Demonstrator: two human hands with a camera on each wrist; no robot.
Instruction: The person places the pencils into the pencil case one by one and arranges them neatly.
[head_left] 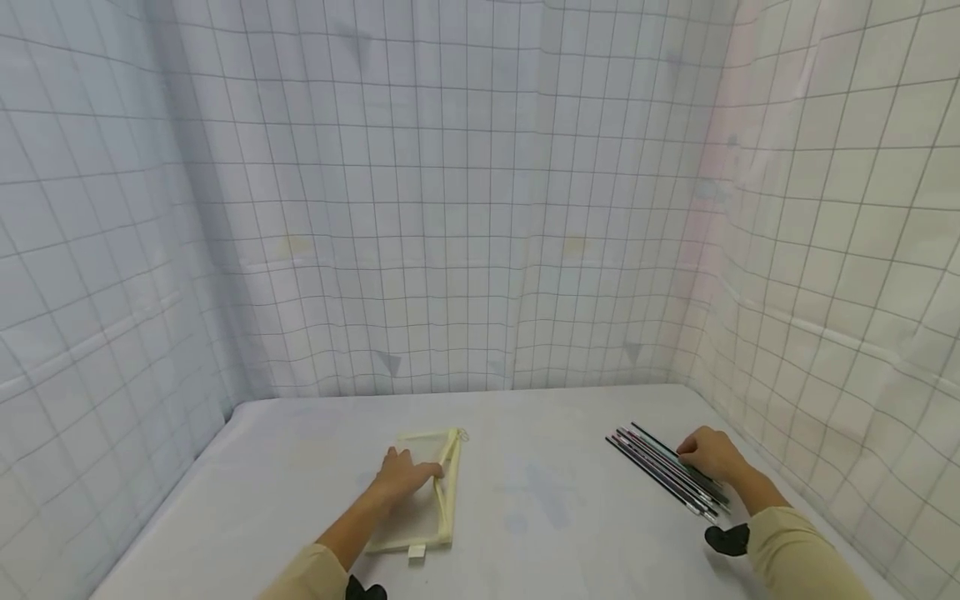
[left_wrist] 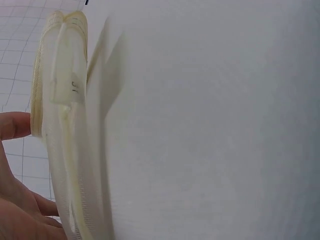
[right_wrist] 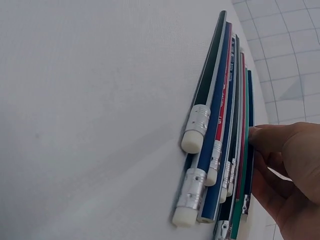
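Observation:
On the left part of the table lies a translucent mesh pouch point(head_left: 405, 527) with cream edging. My left hand point(head_left: 405, 479) rests on it, fingers spread, thumb reaching to the raised zipper edge. Seen from the left wrist, the thumb point(left_wrist: 16, 125) touches the cream zipper edge point(left_wrist: 36, 107), and the lower fingers lie against the mesh side. At the right, several pencils point(head_left: 663, 468) with white erasers lie in a loose bundle, in dark green, blue, red and teal. My right hand point(head_left: 712, 454) pinches the outermost dark pencil point(right_wrist: 251, 95) with thumb and forefinger.
A white cloth covers the table point(head_left: 540, 517). White grid-patterned curtains point(head_left: 450, 208) hang behind and along both sides, the right one close beside the right hand. A small white tab point(head_left: 417, 552) sticks out from the pouch's near edge.

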